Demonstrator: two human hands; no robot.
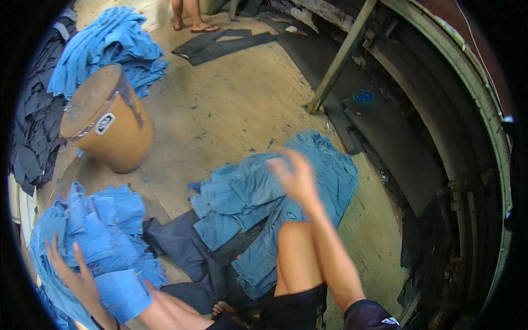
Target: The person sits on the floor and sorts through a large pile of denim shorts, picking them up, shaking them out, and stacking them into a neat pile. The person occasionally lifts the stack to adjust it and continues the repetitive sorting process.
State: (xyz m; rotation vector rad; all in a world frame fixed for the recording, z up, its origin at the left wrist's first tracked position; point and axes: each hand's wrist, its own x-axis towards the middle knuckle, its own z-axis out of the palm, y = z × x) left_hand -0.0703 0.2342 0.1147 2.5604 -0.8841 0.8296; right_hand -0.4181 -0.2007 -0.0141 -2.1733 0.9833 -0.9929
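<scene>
In the head view, the left hand [81, 283] is held at near left, over a loose stack of light-blue denim pieces [110, 220] on the floor [231, 93]. Its grip is apart, with the fingers spread upward and nothing seen clasped; whether the denim is touched cannot be told.

The right hand [301, 181] is blurred and is held out over a rumpled heap of faded mid-blue denim trousers [335, 170], right of the middle. Its grip is also apart, with the fingers fanned; contact with the cloth cannot be made out. The near part of the heap is partly hidden by a bent bare knee [296, 247].

Between the two lots of denim, a dark navy cloth [181, 239] is spread, partly overlapped by the trousers. At left, beyond the stack, a tan cylindrical drum with a flat lid [124, 137] is stood on the floor. Behind it, a large light-blue denim pile [107, 44] is heaped, and dark grey fabric pieces [33, 132] are piled along the left edge. At the far side, a person's bare lower legs [190, 14] are seen near flat dark pieces [225, 48].
</scene>
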